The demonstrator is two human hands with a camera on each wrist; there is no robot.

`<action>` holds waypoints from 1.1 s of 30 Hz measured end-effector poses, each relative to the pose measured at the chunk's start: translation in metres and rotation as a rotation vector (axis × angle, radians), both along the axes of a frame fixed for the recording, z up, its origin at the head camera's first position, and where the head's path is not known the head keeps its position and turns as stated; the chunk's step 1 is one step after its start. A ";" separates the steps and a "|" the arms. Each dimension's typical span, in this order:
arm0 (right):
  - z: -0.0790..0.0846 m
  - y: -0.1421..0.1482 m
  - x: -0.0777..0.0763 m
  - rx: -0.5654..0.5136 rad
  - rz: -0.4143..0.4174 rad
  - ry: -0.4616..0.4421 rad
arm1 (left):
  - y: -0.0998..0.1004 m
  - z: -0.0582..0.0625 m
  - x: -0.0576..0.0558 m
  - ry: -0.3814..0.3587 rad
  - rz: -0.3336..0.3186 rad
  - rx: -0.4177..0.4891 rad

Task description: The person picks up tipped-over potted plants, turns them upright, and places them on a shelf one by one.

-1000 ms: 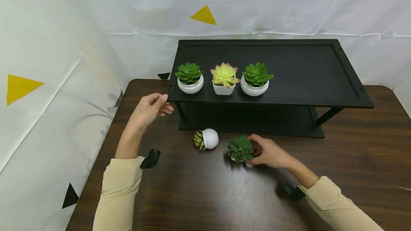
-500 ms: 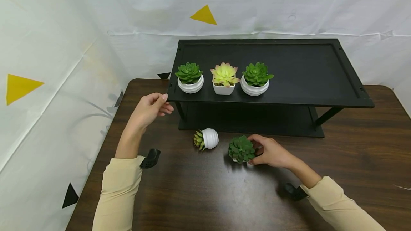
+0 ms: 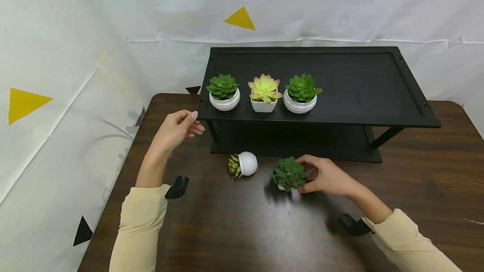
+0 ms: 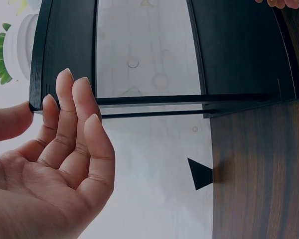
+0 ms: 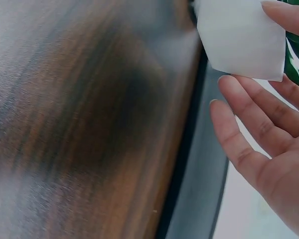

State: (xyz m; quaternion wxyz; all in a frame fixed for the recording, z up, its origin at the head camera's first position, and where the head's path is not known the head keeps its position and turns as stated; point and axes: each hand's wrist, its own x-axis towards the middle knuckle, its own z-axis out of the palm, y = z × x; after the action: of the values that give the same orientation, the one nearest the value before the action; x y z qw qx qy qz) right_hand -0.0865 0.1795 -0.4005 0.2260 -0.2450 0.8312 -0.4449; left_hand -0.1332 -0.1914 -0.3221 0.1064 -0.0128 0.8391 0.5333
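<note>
My right hand (image 3: pixel 332 177) grips a dark green succulent (image 3: pixel 289 174) in a white pot (image 5: pixel 241 42), thumb on one side and fingers on the other. The pot seems to be just above the tabletop, with a shadow beside it. My left hand (image 3: pixel 174 129) pinches the front left corner of a black two-tier shelf (image 3: pixel 351 87), thumb on top and fingers below. To the left of the held succulent, a smaller succulent in a round white pot (image 3: pixel 248 163) lies on its side on the table.
On the upper tier's left half stand a green succulent (image 3: pixel 223 91), a yellow-pink succulent (image 3: pixel 264 91) and another green succulent (image 3: pixel 302 91), in a row. The lower tier (image 3: pixel 295 139) lies beneath. White sheeting (image 3: pixel 170 11) hangs behind the brown table (image 3: pixel 234 230).
My right hand has shifted slightly right with the dark green succulent, apparently raising it a little. The left hand, shelf and other plants stay where they were.
</note>
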 end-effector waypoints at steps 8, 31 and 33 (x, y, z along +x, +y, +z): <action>0.015 0.004 0.003 0.023 -0.010 0.022 | 0.000 -0.001 0.000 0.007 -0.001 0.006; 0.049 0.013 0.011 0.002 -0.049 0.095 | 0.001 0.000 0.000 -0.002 0.005 0.006; 0.053 0.014 0.011 -0.007 -0.054 0.103 | 0.001 0.000 0.000 -0.002 0.005 0.007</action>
State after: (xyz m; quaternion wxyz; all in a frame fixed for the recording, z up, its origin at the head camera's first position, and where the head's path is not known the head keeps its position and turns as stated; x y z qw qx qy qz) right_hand -0.0754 0.1939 -0.3478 0.1699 -0.2460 0.8466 -0.4404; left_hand -0.1331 -0.1907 -0.3219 0.1060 -0.0150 0.8370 0.5367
